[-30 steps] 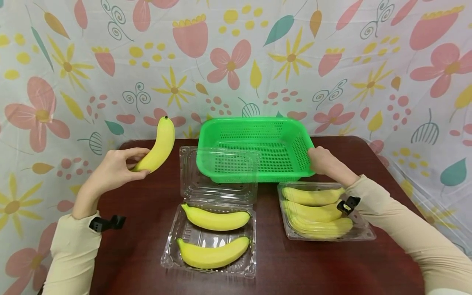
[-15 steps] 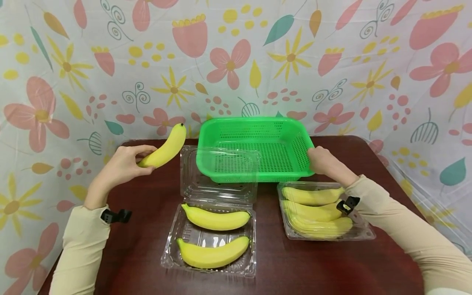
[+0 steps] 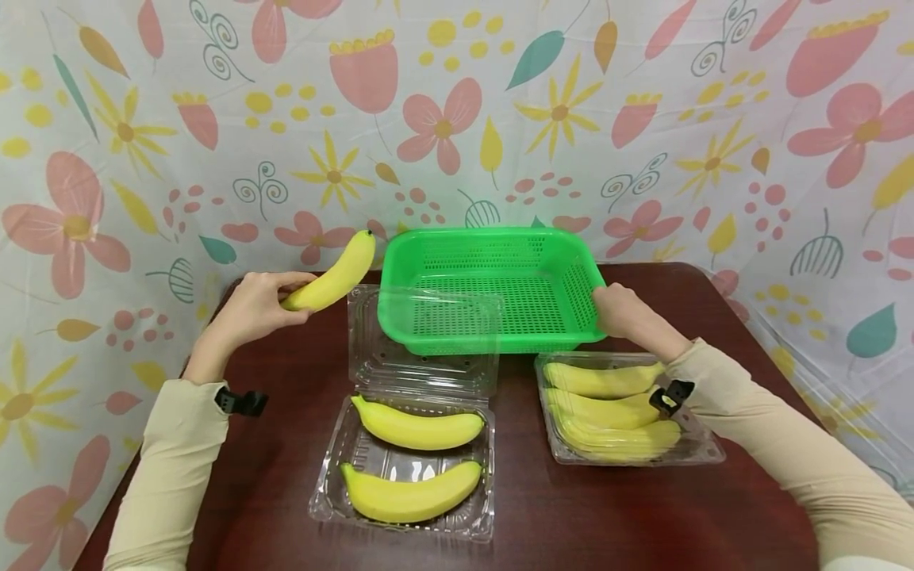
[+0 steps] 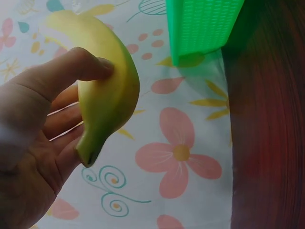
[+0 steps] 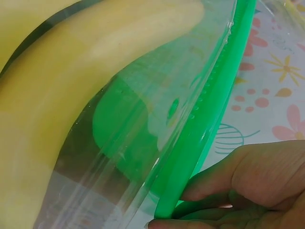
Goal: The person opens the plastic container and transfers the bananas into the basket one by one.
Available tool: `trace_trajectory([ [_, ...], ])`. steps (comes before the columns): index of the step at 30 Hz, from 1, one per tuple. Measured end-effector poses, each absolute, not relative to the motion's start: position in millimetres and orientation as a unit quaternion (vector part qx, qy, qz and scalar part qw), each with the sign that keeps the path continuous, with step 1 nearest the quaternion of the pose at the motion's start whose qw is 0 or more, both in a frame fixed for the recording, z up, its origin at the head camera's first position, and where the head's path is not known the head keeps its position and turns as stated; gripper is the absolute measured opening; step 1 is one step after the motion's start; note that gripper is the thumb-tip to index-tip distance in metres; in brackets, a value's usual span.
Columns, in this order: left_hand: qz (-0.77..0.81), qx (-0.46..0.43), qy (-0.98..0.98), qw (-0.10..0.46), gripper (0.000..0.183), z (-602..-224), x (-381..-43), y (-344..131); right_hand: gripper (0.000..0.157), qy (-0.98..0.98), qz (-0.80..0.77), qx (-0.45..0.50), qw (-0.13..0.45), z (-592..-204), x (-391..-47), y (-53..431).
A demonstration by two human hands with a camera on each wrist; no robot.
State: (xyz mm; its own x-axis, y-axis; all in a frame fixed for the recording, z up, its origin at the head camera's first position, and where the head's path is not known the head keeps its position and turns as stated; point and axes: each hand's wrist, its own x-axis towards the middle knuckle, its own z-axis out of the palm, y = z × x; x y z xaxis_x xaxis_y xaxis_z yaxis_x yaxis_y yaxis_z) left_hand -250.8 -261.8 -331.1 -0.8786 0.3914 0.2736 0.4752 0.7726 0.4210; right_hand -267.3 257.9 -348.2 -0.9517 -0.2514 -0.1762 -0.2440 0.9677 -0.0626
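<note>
My left hand [image 3: 255, 312] holds a yellow banana [image 3: 336, 275] by its stem end, raised to the left of a green plastic basket [image 3: 493, 346]. In the left wrist view the thumb lies along the banana [image 4: 114, 90] and the other fingers are behind it. At the basket's right end, my right hand [image 3: 628, 313] grips the rim; the right wrist view shows thumb and fingers [image 5: 209, 186] on either side of the green edge. Two bananas lie in an open clear clamshell box [image 3: 330, 496], one banana [image 3: 421, 424] behind the other [image 3: 414, 492].
A closed clear box [image 3: 703, 452] with several bananas sits at the right, under my right forearm. The open box's raised lid [image 3: 371, 373] overlaps the basket's front left. Behind the dark red table [image 3: 271, 476] hangs a flower-patterned curtain [image 3: 443, 127].
My left hand has moved right with the banana, closer to the basket, and the banana leans more to the right. The right hand keeps its hold on the basket rim.
</note>
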Motion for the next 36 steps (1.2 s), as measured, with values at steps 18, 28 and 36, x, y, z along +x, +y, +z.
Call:
trace_trajectory([
  [18,-0.176,-0.266,-0.948,0.005,0.045,-323.8,-285.0,-237.7,0.005,0.988,-0.025,-0.123,0.094,-346.4,-266.0,256.2],
  [28,-0.229,-0.302,-0.922,-0.083,0.041,-311.4,-307.0,-231.6,0.013,0.987,-0.018,-0.135,0.082,-345.9,-264.4,255.7],
  [36,-0.251,-0.32,-0.903,-0.142,0.04,-306.3,-325.0,-229.6,0.014,0.987,-0.014,-0.135,0.084,-345.4,-264.4,254.5],
])
